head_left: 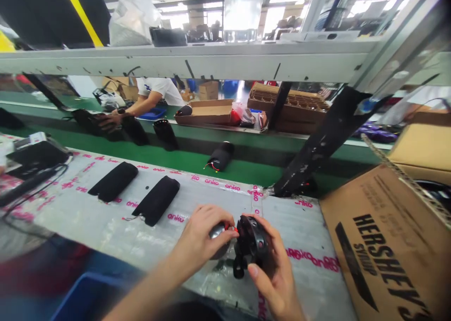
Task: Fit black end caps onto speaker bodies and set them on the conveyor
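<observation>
Low over the bench, my right hand (276, 269) grips a round black plastic housing (252, 241) with holes along its rim. My left hand (206, 234) is closed in a pinch on small red wire ends (230, 228) at the housing's left side. Behind the left fingers a shiny, rounded grey part (217, 231) shows, mostly hidden. Two black fabric-covered cylinders (157, 201) (114, 181) lie on the bench to the left, with thin wires at their near ends.
A HERSHEY'S SYRUP carton (384, 246) stands at the right edge of the plastic-covered bench (197, 199). Beyond runs a green conveyor (190, 159) carrying black cylinders (222, 156). A shelf beam (211, 65) crosses above, with a slanted black post (317, 138). A co-worker's hands (109, 120) are across the belt.
</observation>
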Demonstrator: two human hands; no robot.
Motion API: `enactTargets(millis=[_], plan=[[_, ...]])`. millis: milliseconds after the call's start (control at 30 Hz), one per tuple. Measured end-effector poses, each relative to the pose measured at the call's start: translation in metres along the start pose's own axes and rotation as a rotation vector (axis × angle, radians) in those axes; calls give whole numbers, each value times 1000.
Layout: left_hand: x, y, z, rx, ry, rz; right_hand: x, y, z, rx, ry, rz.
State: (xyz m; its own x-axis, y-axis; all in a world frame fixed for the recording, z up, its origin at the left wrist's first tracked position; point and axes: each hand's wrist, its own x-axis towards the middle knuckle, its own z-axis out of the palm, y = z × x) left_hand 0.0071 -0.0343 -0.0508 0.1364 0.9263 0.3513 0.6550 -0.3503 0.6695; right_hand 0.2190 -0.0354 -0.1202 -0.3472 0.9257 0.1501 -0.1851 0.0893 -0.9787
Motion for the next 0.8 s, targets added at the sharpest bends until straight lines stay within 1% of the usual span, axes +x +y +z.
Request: enactTargets(millis=[67,200,267,367,433,567,667,800], plan=[[0,3,2,-14,38,-24,0,0,-1,29,5,10],[-2,1,9,-77,160,-45,7,-3,-8,99,-83,-28],[-4,-1,12,-92,193,-19,11,-5,-11,115,-118,-43],[-7,-4,15,-103,224,45,14,-7,-10,104,-133,-65],[-7,-5,14,-109,212,60,14,-6,-7,91,-128,-79],[-5,-6,9,-143,115,47,10,-6,-3,34,-90,-108],[-2,-9,6,-209,74,46,8,-9,-2,-14,-73,-113],[1,-15,5,-248,29,89,4,-13,1,-92,-8,-105]])
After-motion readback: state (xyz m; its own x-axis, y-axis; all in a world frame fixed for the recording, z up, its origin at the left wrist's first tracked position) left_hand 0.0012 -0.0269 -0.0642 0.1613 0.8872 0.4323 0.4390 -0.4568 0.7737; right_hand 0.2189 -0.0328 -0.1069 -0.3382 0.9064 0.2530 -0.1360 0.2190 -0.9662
